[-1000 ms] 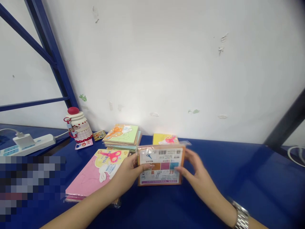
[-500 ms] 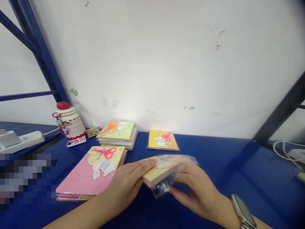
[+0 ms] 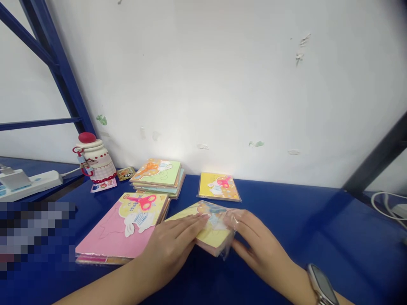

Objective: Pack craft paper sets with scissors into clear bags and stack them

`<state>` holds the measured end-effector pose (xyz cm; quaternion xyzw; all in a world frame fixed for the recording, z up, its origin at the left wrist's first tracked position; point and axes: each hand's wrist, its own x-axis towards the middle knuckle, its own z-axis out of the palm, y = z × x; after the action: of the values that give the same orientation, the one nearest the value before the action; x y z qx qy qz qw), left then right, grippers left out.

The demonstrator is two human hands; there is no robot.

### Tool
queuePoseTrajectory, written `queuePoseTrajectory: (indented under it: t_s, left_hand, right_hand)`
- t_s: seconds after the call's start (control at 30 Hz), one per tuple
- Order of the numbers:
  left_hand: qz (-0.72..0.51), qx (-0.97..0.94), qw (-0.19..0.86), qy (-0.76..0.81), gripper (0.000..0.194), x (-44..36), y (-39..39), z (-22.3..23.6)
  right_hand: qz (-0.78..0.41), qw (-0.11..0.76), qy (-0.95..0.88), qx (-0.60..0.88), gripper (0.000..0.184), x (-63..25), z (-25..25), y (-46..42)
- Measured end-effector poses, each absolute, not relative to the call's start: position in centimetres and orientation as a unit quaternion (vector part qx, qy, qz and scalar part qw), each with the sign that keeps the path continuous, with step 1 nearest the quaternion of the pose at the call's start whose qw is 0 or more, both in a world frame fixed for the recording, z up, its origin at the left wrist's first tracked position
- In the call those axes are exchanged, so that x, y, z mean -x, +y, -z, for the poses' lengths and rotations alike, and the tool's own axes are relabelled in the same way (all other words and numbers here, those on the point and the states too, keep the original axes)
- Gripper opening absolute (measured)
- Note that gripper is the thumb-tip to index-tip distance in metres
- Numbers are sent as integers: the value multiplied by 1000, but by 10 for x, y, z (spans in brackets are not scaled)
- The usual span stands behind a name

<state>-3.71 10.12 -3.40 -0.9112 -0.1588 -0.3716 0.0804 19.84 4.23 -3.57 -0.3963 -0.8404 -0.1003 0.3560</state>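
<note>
A thick yellow paper pack (image 3: 210,238) in a clear plastic sleeve is held between my hands, just above the blue table. My left hand (image 3: 173,243) presses on its left side, fingers on the top cover, thumb hidden. At the right end, my right hand (image 3: 259,241) pinches the crinkled plastic sleeve (image 3: 234,217) against the pack. Left of my hands lies a pink paper pack (image 3: 111,231) with pink scissors (image 3: 146,202) and a rabbit on its cover, on top of others. Behind it is a stack of green-topped packs (image 3: 163,176).
A small yellow pack (image 3: 219,186) lies near the wall. At the far left stand a white bottle with a red lid (image 3: 97,159) and a power strip (image 3: 41,182), with small packets (image 3: 126,173) beside the bottle. The blue tabletop (image 3: 302,237) extends right, towards white cables (image 3: 384,207).
The yellow pack has turned flatter and shifted slightly left. My right hand has moved a little left, and the loose plastic now lies closer to the pack's right end.
</note>
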Motion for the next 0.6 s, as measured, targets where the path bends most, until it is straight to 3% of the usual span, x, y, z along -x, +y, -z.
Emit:
queuePoseTrajectory:
  t_s: [0.2, 0.4, 0.5, 0.6]
  left_hand:
    - [372, 914, 81, -141, 49, 36, 99, 34]
    - [375, 914, 20, -154, 55, 38, 98, 24]
    - [447, 845, -124, -268, 67, 37, 102, 13]
    - [460, 726, -399, -319, 67, 32, 108, 6]
  right_hand:
    - [-20, 300, -868, 395, 47, -197, 37, 47]
    - [-101, 386, -826, 399, 37, -207, 28, 47]
    - [-252, 480, -686, 485, 20, -212, 24, 51]
    - [-472, 551, -527, 442, 28, -211, 21, 57]
